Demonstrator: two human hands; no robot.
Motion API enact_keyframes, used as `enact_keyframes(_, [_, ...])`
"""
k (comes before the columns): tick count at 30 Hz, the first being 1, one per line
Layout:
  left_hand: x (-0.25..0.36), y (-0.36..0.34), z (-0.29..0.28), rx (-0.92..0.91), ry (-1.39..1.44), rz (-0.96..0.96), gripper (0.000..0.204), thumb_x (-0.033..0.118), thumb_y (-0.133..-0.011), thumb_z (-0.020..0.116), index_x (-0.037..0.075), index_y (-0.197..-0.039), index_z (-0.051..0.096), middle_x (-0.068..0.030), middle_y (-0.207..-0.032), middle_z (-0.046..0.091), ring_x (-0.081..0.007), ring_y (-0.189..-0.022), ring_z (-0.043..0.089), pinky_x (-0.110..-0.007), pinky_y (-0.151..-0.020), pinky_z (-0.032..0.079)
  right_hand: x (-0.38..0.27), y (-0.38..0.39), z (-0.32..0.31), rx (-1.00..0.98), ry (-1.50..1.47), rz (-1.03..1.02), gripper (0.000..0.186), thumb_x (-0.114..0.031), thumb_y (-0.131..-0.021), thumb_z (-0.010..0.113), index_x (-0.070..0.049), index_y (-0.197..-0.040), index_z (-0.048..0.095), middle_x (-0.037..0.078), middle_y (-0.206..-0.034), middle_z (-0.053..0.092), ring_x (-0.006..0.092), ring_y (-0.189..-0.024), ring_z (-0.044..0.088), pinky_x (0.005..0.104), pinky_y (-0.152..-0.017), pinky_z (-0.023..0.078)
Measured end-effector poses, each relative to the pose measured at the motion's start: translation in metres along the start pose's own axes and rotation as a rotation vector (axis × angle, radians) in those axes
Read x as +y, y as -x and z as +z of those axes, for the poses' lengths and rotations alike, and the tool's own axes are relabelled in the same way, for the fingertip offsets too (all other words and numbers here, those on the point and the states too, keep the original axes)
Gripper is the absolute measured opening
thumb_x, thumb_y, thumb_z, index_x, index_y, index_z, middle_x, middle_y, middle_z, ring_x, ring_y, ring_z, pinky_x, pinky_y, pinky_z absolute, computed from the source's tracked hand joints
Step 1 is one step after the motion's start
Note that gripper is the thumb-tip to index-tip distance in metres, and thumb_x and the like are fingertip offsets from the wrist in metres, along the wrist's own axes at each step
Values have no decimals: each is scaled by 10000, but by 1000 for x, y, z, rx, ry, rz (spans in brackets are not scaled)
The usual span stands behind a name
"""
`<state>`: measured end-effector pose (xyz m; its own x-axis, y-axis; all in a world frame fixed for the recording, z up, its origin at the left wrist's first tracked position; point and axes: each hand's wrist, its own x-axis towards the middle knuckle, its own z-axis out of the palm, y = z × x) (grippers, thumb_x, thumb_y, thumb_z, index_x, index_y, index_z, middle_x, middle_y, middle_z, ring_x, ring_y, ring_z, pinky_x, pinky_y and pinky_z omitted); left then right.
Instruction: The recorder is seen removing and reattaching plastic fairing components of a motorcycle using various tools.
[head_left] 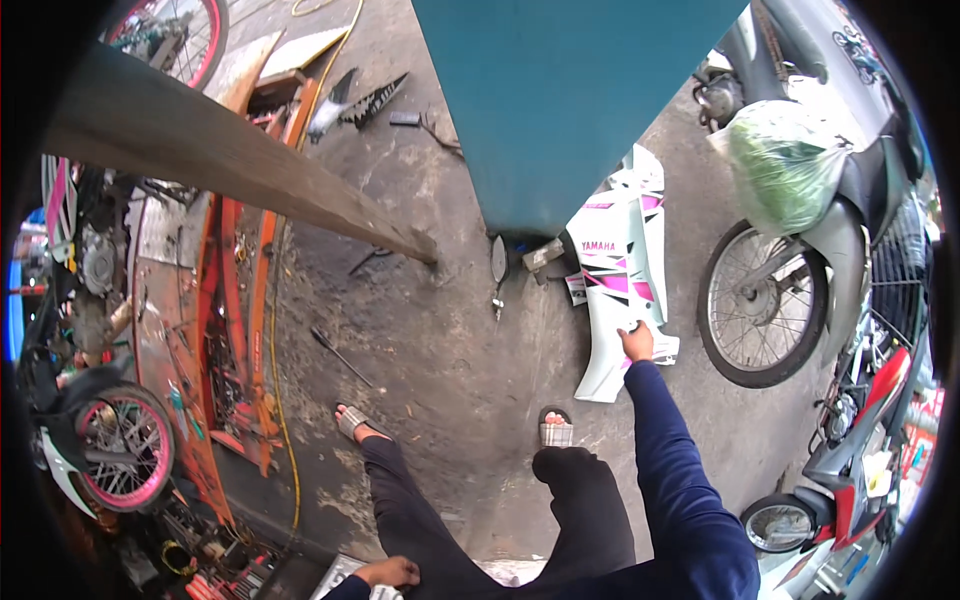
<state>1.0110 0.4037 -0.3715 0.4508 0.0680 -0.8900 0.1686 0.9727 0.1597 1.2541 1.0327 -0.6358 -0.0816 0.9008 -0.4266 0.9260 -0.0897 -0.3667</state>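
Observation:
A white plastic fairing panel (610, 280) with pink and black graphics lies right of a teal post (520, 110). My right hand (636, 342) reaches onto its lower part, fingers bent and gripping it. My left hand (398, 572) is curled by my left leg, near a pale item at the bottom edge; what it holds, if anything, is hidden. A thin dark rod (342, 360) lies on the concrete floor (450, 350) to the left.
A brown beam (250, 170) stands left. Orange metal frames (265, 340), a yellow hose (292, 460) and a pink-wheeled motorbike (120, 445) line the left. Motorbikes line the right, one carrying a green plastic bag (780, 165), another red (850, 470). Loose parts (360, 105) lie behind.

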Motion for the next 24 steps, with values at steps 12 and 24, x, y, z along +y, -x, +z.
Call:
enact_keyframes(12, [33, -58, 86, 274, 658, -274, 447, 402, -874, 619, 27, -630, 623, -84, -499, 573, -209, -371, 552, -313, -360, 458, 3, -22, 13, -28, -79, -62, 276, -30, -695, 666, 52, -950, 600, 179, -863, 655, 269, -779, 641, 358, -720, 495])
enact_keyframes(24, [67, 7, 118, 1136, 304, 107, 334, 375, -802, 631, 63, -914, 669, -173, -900, 674, -350, -906, 636, -438, -803, 492, -6, 195, -189, -160, 169, -332, 177, -27, -721, 626, 65, -872, 643, 250, -834, 659, 386, -815, 644, 411, -750, 491])
